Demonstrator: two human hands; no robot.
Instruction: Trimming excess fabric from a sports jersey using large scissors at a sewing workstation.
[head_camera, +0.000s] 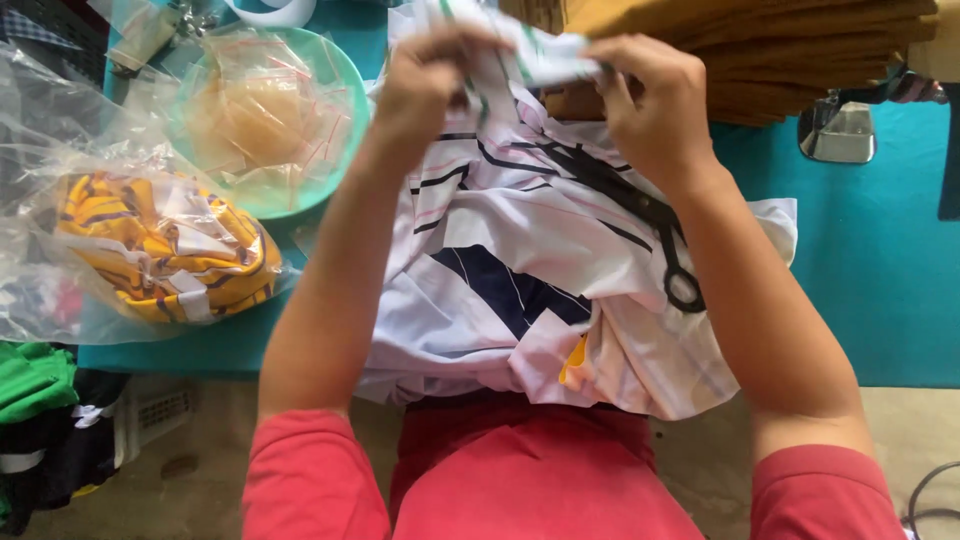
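Both hands are raised at 12 o'clock in the view, over a teal table (880, 280). The left hand (430, 85) is closed, fingers curled and pinched on a folded edge of the white garment (520, 290). The right hand (655, 105) is likewise closed, thumb and fingers clamped on the same edge, just beside the left. The pinched edge carries thin green stripes.

The garment hangs from the hands toward 6 o'clock and spreads over the table edge onto the person's lap. Its long axis runs from 12 to 6 o'clock. It carries dark navy panels and thin black and pink lines.

Black scissors (650, 225) lie on the garment, handles toward 5 o'clock, blades toward 10 o'clock.

At 9 o'clock lies a clear plastic bag (60, 130) holding a yellow striped garment (165, 250). At 11 o'clock a pale green bowl (345, 75) holds small clear zip bags (250, 110) with red seal strips. At 1 o'clock is a stack of mustard-brown fabric (790, 50).
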